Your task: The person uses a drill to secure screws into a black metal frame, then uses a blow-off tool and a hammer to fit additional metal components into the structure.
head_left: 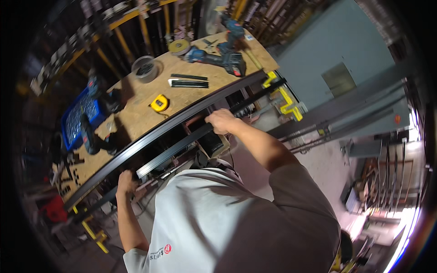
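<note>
In front of my body a long dark metal profile (pixel 175 148) runs slantwise, its right part farther away than its left. My right hand (pixel 222 121) is closed around it, thumb and fingers over its upper side. Lower and to the left, my left hand (pixel 127 183) is closed on the same profile; its fingers are a little blurred. A second long metal profile (pixel 136 144) lies parallel along the near edge of the wooden bench, apart from both hands. Dark gaps show between the two profiles.
The wooden workbench (pixel 132 98) carries a yellow tape measure (pixel 160 103), black strips (pixel 190 83), a clear tub (pixel 145 69), a tape roll (pixel 179 47), several cordless power tools (pixel 214 59) and a blue bin (pixel 82 119) of small hardware. Yellow brackets (pixel 291 105) stand at the right end.
</note>
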The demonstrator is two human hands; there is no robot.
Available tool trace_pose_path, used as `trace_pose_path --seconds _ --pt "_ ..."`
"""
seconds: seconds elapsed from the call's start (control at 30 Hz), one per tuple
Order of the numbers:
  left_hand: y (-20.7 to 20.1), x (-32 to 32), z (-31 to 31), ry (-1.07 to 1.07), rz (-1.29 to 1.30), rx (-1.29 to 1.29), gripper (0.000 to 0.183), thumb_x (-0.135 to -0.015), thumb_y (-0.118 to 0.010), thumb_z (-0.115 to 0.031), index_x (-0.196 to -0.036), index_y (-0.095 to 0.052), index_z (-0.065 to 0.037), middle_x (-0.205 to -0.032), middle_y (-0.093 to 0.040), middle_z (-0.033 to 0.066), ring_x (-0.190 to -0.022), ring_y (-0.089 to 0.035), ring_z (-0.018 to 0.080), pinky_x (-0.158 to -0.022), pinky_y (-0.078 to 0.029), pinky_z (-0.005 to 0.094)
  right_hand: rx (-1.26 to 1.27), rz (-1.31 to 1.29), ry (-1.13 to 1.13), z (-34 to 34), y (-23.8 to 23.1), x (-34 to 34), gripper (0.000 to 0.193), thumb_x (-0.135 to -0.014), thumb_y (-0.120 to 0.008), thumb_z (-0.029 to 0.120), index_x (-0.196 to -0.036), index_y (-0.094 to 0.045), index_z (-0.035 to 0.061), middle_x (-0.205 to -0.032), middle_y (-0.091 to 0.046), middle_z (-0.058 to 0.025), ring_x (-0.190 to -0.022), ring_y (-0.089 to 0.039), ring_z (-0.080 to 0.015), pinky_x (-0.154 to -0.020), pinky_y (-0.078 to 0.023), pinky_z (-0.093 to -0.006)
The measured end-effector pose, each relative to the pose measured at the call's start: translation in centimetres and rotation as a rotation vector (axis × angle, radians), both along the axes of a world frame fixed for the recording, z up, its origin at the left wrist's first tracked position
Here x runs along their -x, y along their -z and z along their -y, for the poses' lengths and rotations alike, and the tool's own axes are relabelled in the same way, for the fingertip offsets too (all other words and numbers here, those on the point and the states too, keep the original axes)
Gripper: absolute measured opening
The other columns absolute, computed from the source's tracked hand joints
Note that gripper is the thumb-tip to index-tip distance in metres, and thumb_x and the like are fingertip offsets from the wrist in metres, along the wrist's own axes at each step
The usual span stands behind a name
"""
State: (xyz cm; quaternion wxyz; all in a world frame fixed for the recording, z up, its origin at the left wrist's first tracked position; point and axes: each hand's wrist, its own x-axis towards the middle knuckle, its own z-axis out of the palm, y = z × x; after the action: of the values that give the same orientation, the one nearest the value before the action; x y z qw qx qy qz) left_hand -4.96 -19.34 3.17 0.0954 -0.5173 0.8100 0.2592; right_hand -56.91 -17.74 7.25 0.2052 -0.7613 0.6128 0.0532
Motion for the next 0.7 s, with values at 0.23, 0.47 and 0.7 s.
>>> trace_pose_path --seconds 0.23,0.47,0.7 --pt "2.1 -1.8 -0.2 0.026 -0.133 -0.037 0.043 -0.068 -0.088 -0.025 -0.092 -0.072 0.006 -0.097 -0.070 0.0316 -0.100 -0.067 0.0487 -0.084 -0.057 0.0514 -0.023 0.033 0.029 -1.5 0.5 -1.1 0.047 -0.078 -0.064 0.008 -0.124 -0.074 0.0093 -0.107 -0.076 -0.0170 -0.108 -0.070 -0.0377 -0.095 -0.052 -0.0468" --pt "3.2 -2.2 -0.4 -0.041 -0.156 -0.050 0.058 -0.065 -0.087 -0.022 -0.116 -0.071 -0.001 -0.104 -0.071 0.0291 -0.102 -0.067 0.0485 -0.087 -0.056 0.0521 -0.102 0.004 0.013 -0.9 1.0 -0.6 0.029 -0.079 -0.066 0.013 -0.105 -0.077 0.0113 -0.111 -0.076 -0.0140 -0.113 -0.068 -0.0368 -0.098 -0.049 -0.0462" --pt "-3.8 3.5 -1.0 -0.209 -0.463 0.000 0.045 -0.076 -0.080 -0.017 -0.115 -0.070 0.003 -0.100 -0.070 0.0248 -0.090 -0.067 0.0456 -0.078 -0.054 0.0428 0.466 0.227 -0.024 2.0 0.2 -1.0 0.024 -0.081 -0.077 0.020 -0.102 -0.076 0.0085 -0.112 -0.069 -0.0144 -0.120 -0.061 -0.0343 -0.105 -0.046 -0.0524"
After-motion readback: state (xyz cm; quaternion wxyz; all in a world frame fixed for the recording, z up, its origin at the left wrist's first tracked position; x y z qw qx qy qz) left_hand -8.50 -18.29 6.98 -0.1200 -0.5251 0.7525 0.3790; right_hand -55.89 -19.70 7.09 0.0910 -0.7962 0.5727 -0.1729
